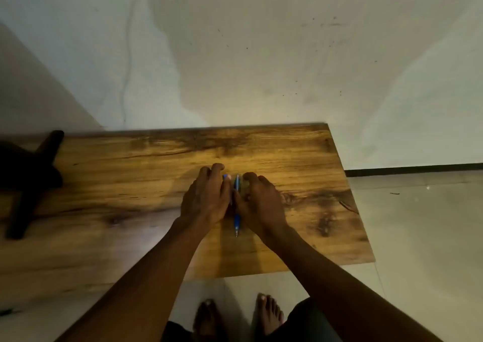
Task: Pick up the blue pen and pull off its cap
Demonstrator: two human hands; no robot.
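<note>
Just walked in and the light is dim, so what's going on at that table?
A person stands barefoot at a wooden table with both hands down on it, close together. Between them lies a blue pen, its tip pointing back toward the person. The left hand has its fingers curled over something small and blue at the pen's far end; what it is cannot be told. The right hand is curled beside the pen, touching it. A dark object sits at the table's left end.

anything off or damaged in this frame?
Nothing broken or spilled. Both hands, left hand and right hand, are on a blue pen lying on the wooden table. One oddity: a dark object at the table's left edge, too shadowed to identify. The wall looks stained.
</note>
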